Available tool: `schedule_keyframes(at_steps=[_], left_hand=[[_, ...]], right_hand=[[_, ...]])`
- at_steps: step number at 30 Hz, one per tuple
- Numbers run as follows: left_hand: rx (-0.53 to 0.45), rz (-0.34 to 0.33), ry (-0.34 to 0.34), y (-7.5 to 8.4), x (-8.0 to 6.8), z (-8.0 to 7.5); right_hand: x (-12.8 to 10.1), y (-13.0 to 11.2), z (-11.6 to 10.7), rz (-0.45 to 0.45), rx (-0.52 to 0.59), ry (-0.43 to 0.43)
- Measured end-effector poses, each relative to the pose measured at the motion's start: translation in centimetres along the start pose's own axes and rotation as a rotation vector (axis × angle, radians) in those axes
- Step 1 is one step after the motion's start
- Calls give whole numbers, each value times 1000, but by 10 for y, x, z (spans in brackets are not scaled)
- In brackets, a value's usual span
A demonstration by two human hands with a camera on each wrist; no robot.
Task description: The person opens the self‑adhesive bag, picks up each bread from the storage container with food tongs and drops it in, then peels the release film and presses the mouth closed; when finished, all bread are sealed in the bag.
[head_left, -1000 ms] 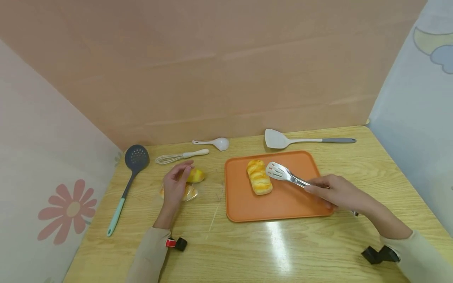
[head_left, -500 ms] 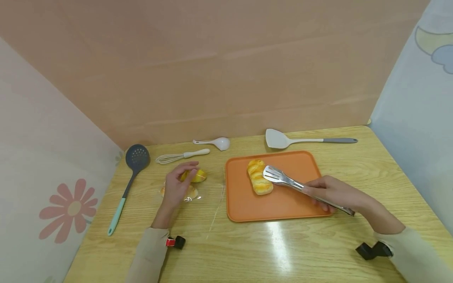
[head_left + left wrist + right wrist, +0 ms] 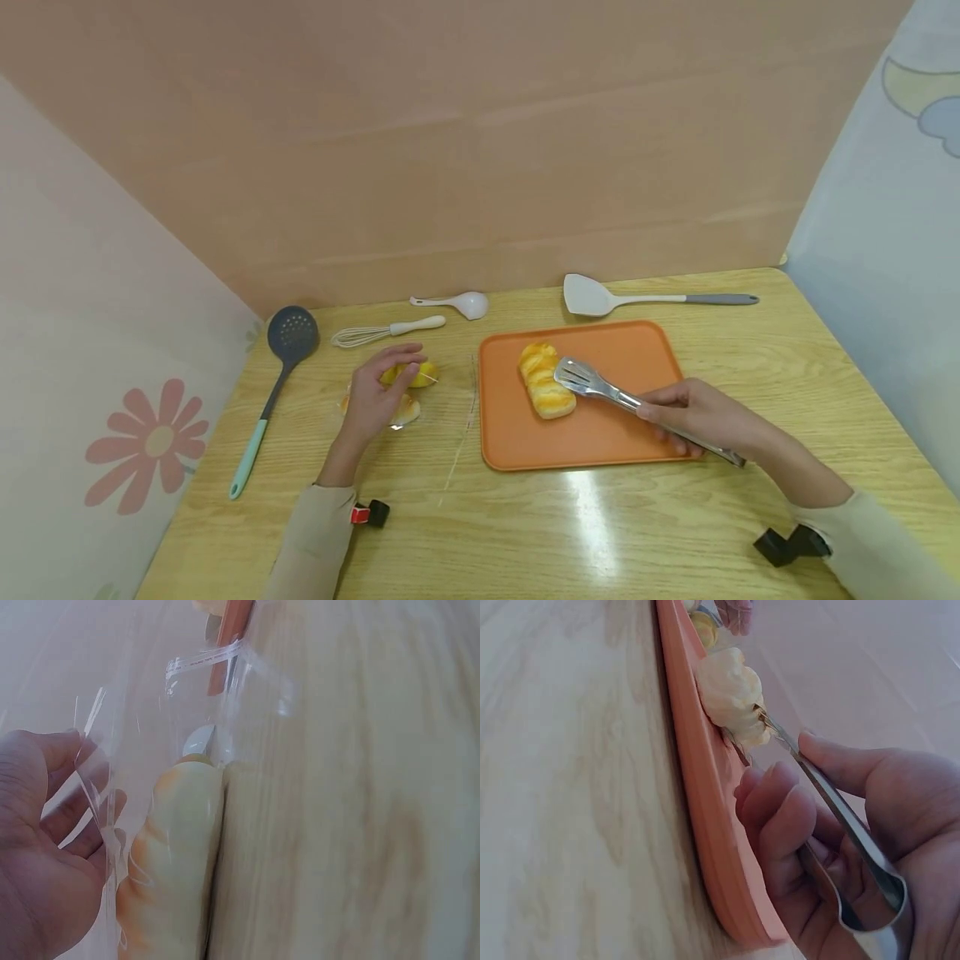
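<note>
My right hand (image 3: 705,414) holds metal tongs (image 3: 832,796) over the orange tray (image 3: 517,442). The tong tips are on the right side of a golden bread loaf (image 3: 542,379), one above the other in the right wrist view. My left hand (image 3: 377,385) pinches the edge of a clear plastic bag (image 3: 96,772) between thumb and fingers. A pale, browned roll (image 3: 180,847) lies behind the film beside that hand. Just past the fingers, a yellow rounded thing (image 3: 426,374) shows in the head view, partly hidden by the hand.
A dark skimmer with a mint handle (image 3: 247,458) lies at the left. Along the back are a whisk (image 3: 386,332), a white ladle (image 3: 468,305) and a white spatula (image 3: 588,295). A brown-covered wall (image 3: 480,167) stands behind the table.
The tongs have come left and down, from beside the loaf onto its side. The loaf has shifted slightly left on the tray. My left hand stays nearly in place.
</note>
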State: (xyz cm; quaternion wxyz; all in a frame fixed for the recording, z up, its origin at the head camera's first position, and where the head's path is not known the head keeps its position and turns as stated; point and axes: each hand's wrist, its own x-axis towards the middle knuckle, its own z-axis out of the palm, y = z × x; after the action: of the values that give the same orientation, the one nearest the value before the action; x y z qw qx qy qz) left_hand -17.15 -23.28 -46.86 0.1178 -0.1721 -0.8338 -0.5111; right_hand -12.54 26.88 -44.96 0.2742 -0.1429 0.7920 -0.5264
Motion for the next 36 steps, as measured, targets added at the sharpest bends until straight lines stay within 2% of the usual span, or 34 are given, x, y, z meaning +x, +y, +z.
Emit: schedule_keyframes(at_steps=[7, 14, 20, 24, 28, 32, 36], left_hand=[[6, 9, 11, 1, -1, -1], [25, 44, 12, -1, -4, -1], [49, -10, -60, 0, -8, -2], [75, -11, -115, 0, -10, -3], [104, 23, -123, -1, -12, -2], [104, 65, -114, -2, -12, -3], [93, 72, -106, -1, -13, -3]], right_hand=[[2, -2, 13, -23, 58, -12], [5, -14, 31, -40, 93, -13], [10, -22, 46, -41, 84, 20], [13, -25, 53, -49, 85, 23], [15, -27, 59, -62, 77, 18], [17, -29, 63, -38, 57, 25], [21, -31, 67, -32, 39, 14]])
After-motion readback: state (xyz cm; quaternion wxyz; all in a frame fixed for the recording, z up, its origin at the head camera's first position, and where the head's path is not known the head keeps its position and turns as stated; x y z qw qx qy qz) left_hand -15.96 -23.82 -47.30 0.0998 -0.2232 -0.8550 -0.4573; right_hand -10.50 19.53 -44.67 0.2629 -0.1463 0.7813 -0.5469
